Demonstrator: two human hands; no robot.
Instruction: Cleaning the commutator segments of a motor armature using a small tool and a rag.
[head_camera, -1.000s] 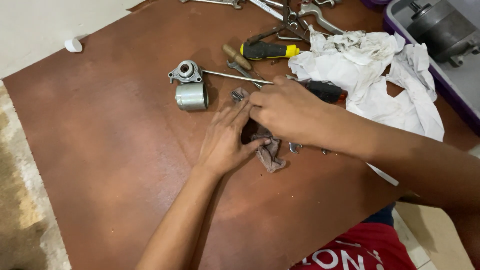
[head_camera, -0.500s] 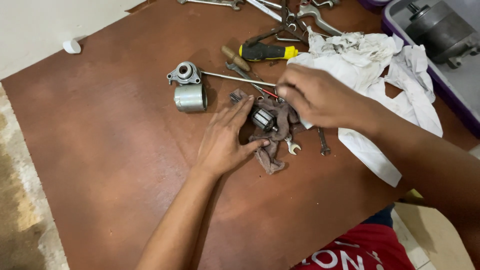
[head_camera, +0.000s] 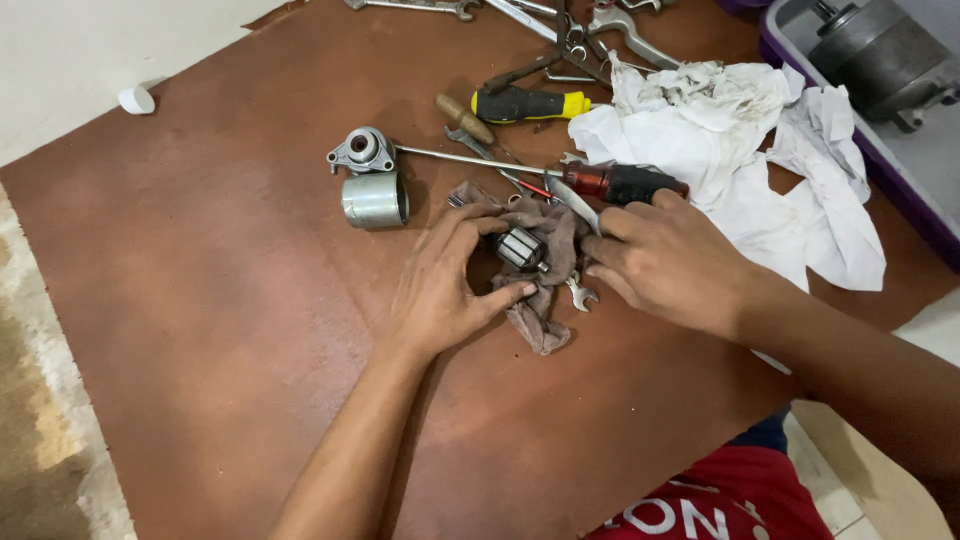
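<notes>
A small dark motor armature (head_camera: 520, 247) lies on a brown rag (head_camera: 540, 310) on the brown table (head_camera: 220, 300). My left hand (head_camera: 445, 285) cups it from the left, with the fingers above it and the thumb below, pressing on the rag. My right hand (head_camera: 670, 262) rests just right of the rag. Its curled fingertips touch the rag's edge and a flat metal blade (head_camera: 574, 203). Whether it grips either one is not clear. A small spanner (head_camera: 581, 293) pokes out from under the rag beneath this hand.
A metal cylinder (head_camera: 375, 200) and a cast end cap (head_camera: 360, 150) on a thin rod lie left of the rag. A red-handled screwdriver (head_camera: 622, 183), a yellow-black screwdriver (head_camera: 528, 103), spanners (head_camera: 420, 6) and crumpled white cloth (head_camera: 740, 150) sit behind. A purple-rimmed tray (head_camera: 800, 75) holds a motor at the top right.
My right hand has drawn back to the right and a little down, off the armature, which now shows fully on the rag. My left hand has stayed around it.
</notes>
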